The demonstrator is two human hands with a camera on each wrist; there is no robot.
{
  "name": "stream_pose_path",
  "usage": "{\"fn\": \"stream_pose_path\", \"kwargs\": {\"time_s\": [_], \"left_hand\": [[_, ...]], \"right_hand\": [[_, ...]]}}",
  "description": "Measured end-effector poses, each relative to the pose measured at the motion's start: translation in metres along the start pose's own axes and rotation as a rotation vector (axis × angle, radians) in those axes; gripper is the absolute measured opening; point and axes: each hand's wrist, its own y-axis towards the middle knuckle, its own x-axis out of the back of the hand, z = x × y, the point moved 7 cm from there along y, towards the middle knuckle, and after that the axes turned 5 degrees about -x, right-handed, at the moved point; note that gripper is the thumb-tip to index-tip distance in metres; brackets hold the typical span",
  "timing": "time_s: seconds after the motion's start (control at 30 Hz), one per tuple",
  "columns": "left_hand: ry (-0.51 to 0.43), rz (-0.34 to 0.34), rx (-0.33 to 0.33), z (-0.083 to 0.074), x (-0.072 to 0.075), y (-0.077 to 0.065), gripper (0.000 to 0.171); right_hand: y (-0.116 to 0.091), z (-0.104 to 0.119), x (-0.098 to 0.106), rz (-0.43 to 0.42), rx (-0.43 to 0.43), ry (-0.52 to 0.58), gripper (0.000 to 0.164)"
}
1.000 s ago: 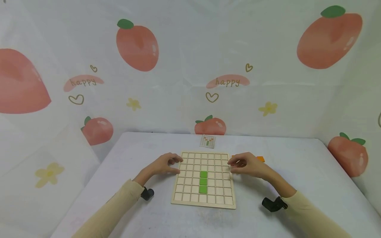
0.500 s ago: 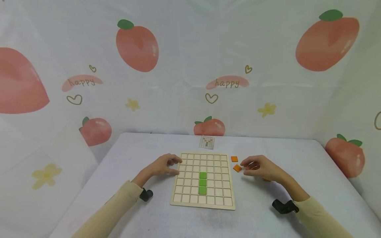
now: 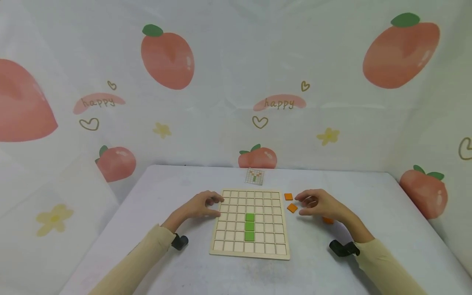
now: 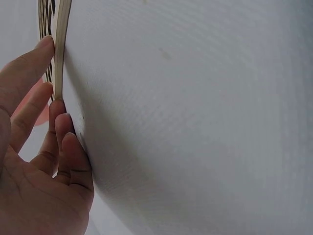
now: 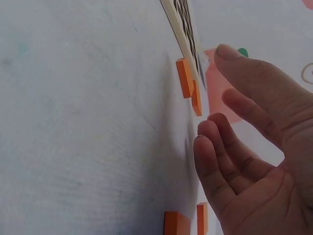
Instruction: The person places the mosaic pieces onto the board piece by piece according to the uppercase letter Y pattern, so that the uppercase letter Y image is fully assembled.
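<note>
A pale wooden grid board (image 3: 268, 226) lies flat in the middle of the table, with three green square tiles (image 3: 249, 226) in one column. My left hand (image 3: 200, 205) rests at its left side; in the left wrist view the thumb and fingertips touch the board's edge (image 4: 59, 49). To the right of the board, my right hand (image 3: 318, 205) hovers with relaxed fingers and holds nothing. Just left of its fingertips lie two orange square tiles, a farther one (image 3: 289, 197) and a nearer, turned one (image 3: 292, 208). Another orange tile (image 3: 328, 220) is partly hidden beneath this hand.
A small card (image 3: 254, 176) printed with a coloured grid pattern lies behind the board. The white table (image 3: 206, 274) ends at a fruit-printed curtain (image 3: 214, 135). In the right wrist view, two orange tiles (image 5: 175, 224) show at the lower edge.
My right hand has moved right from the board's right edge, then slightly back, uncovering the two orange tiles beside the board. The left hand has stayed at the left edge.
</note>
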Motion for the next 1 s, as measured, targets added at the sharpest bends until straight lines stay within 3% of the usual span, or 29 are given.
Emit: {"fn": "stream_pose_path", "kwargs": {"time_s": [0.47, 1.0], "left_hand": [[-0.002, 0.012, -0.029, -0.003, 0.002, 0.000, 0.045], [0.003, 0.010, -0.007, 0.001, 0.001, 0.002, 0.047]], "right_hand": [[0.015, -0.003, -0.011, -0.008, -0.045, -0.049, 0.039], [0.022, 0.000, -0.016, 0.030, -0.056, -0.111, 0.028]]}}
